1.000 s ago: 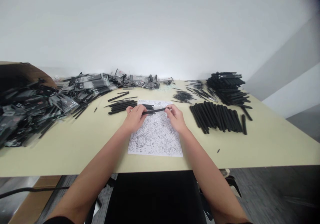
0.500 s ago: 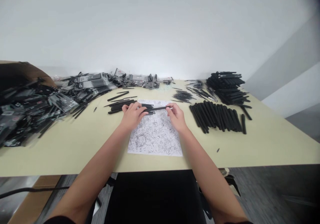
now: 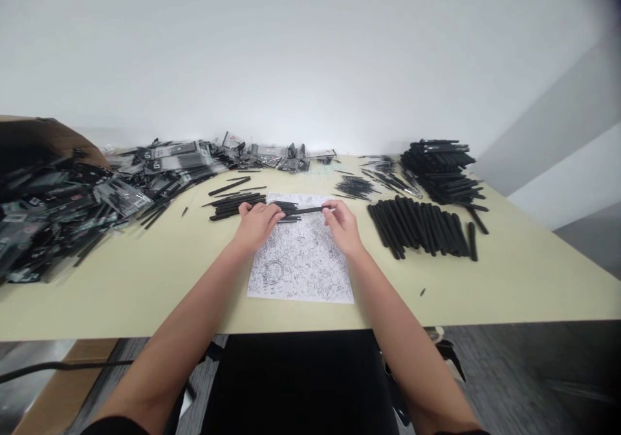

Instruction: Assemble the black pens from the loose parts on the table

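A slim black pen (image 3: 306, 211) stretches nearly level between my two hands, above the far part of a scribbled sheet of paper (image 3: 305, 260). Its left end is in the closed fingers of my left hand (image 3: 259, 222), which lies over a bundle of black pens (image 3: 226, 210). Thumb and fingers of my right hand (image 3: 342, 223) pinch the other end. Thin black refills or pens (image 3: 290, 205) lie behind and under the held pen, partly covered by my left hand. The pen's ends are hidden by my fingers.
Thick black pens (image 3: 420, 228) lie in a row on the right, with a stacked pile (image 3: 436, 163) behind. Thin refills (image 3: 356, 186) lie at the back. Packets (image 3: 48, 215) heap up at left beside a cardboard box (image 3: 58, 141). A small dark piece (image 3: 422, 291) sits near the front edge.
My left hand's fingers have shifted slightly and curled more over the pen's left end. My right hand and the pen stay almost where they were.
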Tool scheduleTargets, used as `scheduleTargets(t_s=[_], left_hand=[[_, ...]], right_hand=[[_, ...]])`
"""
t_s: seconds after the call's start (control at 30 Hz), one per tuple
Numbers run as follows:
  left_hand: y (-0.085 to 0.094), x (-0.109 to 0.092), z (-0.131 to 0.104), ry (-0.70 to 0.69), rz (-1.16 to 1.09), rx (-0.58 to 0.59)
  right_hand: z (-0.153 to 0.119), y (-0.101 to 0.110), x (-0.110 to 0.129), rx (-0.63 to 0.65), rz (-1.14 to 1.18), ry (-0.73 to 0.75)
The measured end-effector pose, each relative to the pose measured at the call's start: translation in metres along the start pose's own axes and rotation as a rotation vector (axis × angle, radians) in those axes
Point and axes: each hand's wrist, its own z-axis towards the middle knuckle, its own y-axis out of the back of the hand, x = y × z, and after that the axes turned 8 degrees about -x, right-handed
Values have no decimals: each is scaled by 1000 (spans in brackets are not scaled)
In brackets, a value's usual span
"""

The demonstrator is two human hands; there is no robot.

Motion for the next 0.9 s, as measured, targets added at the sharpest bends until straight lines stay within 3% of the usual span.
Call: scheduleTargets(t_s=[0.23, 0.43, 0.53, 0.7, 0.9], left_hand=[[-1, 2, 3, 96, -102, 29], [1, 5, 3, 260, -367, -26], [0, 7, 2, 267, -486, -16], [-2, 10, 1, 198, -618, -73], [-4, 13, 2, 187, -489, -96]], right_hand=[[0, 0, 1, 46, -56, 84], [-1, 0, 5, 70, -86, 206], [0, 1, 6, 48, -106, 249], [1, 3, 4, -26, -140, 196], [3, 4, 4, -80, -147, 83]])
